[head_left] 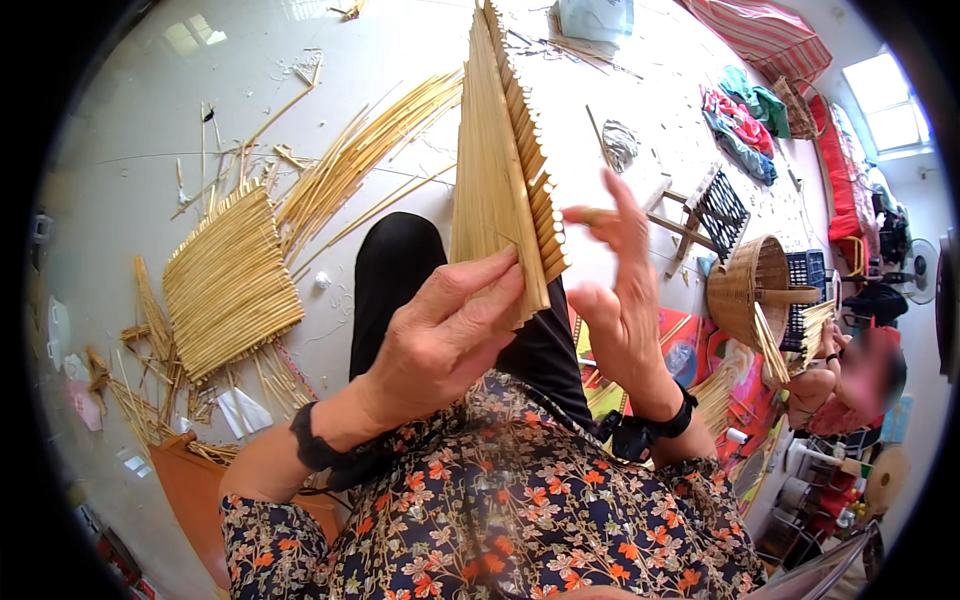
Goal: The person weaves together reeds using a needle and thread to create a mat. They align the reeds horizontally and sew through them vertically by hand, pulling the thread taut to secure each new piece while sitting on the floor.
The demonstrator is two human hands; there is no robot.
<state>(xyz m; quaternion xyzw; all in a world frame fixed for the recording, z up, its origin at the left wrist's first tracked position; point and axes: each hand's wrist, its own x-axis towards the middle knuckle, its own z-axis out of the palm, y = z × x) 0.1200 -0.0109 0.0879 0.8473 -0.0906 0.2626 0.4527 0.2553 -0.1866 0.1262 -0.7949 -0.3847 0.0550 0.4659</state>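
A long panel of pale straw-like stalks (488,170), laid side by side, stands tilted over my lap, with the round cut ends of its stalks along the right edge. My left hand (445,320) grips its near end, fingers pressed on the broad left face. Close to those fingertips is a fine thin line, too small to make out. On the other side, my right hand (632,290) is raised beside the stalk ends, its fingers spread and slightly blurred, with nothing visible in them.
A bound stalk mat (232,285) and loose stalks (370,150) lie on the floor to the left. At the right are a bundle of string (621,145), a small stool (712,212), a woven basket (745,290) and another person (850,385) holding stalks.
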